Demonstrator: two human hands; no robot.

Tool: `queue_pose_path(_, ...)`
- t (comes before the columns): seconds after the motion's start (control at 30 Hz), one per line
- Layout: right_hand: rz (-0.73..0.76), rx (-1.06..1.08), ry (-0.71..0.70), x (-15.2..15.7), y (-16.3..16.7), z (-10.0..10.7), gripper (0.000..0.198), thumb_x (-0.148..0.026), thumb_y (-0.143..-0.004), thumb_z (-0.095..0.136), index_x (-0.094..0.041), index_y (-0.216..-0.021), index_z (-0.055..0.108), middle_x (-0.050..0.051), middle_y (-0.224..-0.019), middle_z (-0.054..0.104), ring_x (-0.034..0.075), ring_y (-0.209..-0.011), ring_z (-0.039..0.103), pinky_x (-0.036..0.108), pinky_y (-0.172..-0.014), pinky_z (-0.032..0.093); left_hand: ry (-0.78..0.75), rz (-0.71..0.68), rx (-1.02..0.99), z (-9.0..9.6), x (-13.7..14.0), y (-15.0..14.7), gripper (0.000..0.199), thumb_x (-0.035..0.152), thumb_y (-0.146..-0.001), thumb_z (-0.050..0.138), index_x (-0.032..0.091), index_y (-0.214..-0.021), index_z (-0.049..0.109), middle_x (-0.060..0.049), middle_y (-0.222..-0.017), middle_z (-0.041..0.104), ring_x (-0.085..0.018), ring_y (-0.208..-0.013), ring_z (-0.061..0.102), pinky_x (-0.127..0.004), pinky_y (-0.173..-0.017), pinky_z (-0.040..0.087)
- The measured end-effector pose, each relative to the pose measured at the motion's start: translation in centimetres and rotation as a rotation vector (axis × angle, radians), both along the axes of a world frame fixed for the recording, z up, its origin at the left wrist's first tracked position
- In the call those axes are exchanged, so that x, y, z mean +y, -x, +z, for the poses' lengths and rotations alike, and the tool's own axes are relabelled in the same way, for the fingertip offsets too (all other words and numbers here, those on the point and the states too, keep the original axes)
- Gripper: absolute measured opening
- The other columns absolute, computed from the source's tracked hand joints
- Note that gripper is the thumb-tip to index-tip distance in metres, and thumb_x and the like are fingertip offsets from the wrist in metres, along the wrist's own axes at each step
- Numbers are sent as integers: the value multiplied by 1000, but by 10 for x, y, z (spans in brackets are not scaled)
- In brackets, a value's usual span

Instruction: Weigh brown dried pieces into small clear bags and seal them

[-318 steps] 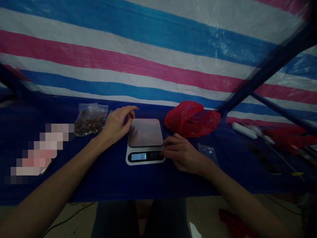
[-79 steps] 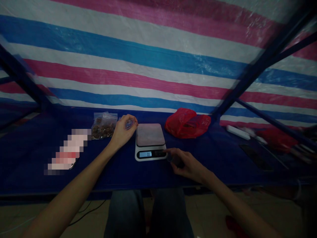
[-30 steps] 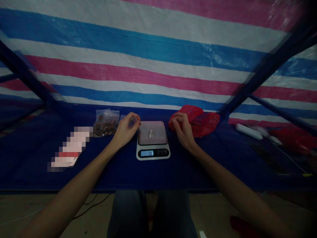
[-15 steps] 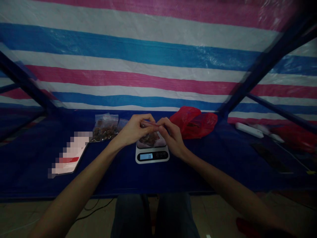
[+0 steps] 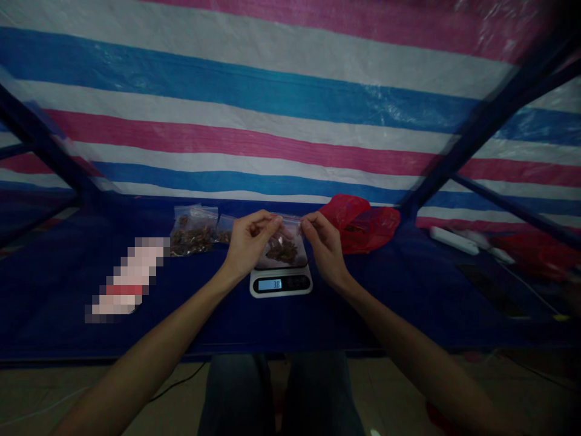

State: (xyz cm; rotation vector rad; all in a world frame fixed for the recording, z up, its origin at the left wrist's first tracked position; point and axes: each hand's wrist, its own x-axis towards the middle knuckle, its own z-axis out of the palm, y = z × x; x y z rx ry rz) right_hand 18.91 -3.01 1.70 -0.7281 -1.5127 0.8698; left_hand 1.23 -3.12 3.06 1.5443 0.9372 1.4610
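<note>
- Left hand (image 5: 265, 227): fingers pinching clear bag (image 5: 282, 249) along its top.
- Right hand (image 5: 320, 242): fingers pinching its top right corner.
- Both over scale (image 5: 295, 291), between front and back edges of table (image 5: 272, 330).

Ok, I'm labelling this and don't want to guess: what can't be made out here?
Head view:
Clear bag, held over the scale: contents too dim to identify.
Small bag: partly hidden by the left hand.
Red bag beside the scale: its folds hide most contents.
Pale thing at left: pixelation hides its surface.
Scale's buttons: too small and dark to read.
</note>
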Motion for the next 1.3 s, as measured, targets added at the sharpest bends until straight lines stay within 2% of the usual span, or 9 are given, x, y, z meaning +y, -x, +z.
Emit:
queue_pose_path(0.13,71,-37,38,1,-1,-1,25,-42,-99,60,-21,-86,64,0,-81,61,15,-78,56,28,-74,44,-38,89,-29,-2,0,0,25,43,-88,72,20,-80,73,-1,-74,75,-14,-61,68,-26,-59,55)
queue_pose_path(0.3,78,-13,48,2,-1,0,27,-42,-96,63,-21,-80,65,-1,-78,60,15,-75,55,27,-72,44,-21,39,-5,-1,-2,2,26,43,-89,71,20,-76,72,-1,-69,74,-14,-58,67,-27,-59,53)
queue_pose_path(0.4,117,12,78,1,-1,2,28,-42,-96,63,-20,-78,65,-1,-76,59,14,-71,52,26,-67,43,-33,60,12,-4,-3,1,26,43,-90,71,21,-76,72,0,-67,72,-14,-58,65,-26,-57,51)
queue_pose_path(0.6,61,44,88,4,-3,-3,33,-43,-96,63,-20,-72,60,-1,-70,55,14,-66,50,26,-65,42,-20,14,12,-10,-1,-5,28,45,-92,66,20,-81,69,0,-72,71,-14,-65,66,-25,-62,53)
queue_pose_path(0.77,98,84,122,7,-4,-6,31,-44,-95,65,-20,-76,61,-2,-73,54,13,-67,48,25,-64,41,-31,20,-13,-6,-3,-5,24,41,-93,66,20,-82,69,2,-68,68,-12,-59,62,-24,-59,51)
queue_pose_path(0.93,126,2,91,4,-5,-2,30,-45,-94,65,-20,-77,64,0,-75,57,15,-71,52,26,-67,44,-52,5,30,-5,-6,-4,25,40,-91,67,20,-76,69,1,-68,69,-13,-60,62,-24,-58,49)
queue_pose_path(1.13,119,43,114,3,-6,-1,31,-43,-92,66,-20,-72,62,-1,-70,55,14,-66,50,26,-62,42,-35,-3,-9,-8,-7,-5,26,40,-90,69,20,-73,70,1,-69,70,-15,-64,64,-25,-60,50)
queue_pose_path(1.3,156,29,118,0,-2,-1,30,-44,-92,66,-21,-74,64,-1,-72,59,15,-68,53,26,-63,45,-42,-68,42,-5,-13,-9,27,40,-91,66,20,-75,69,1,-67,67,-14,-62,61,-25,-58,47)
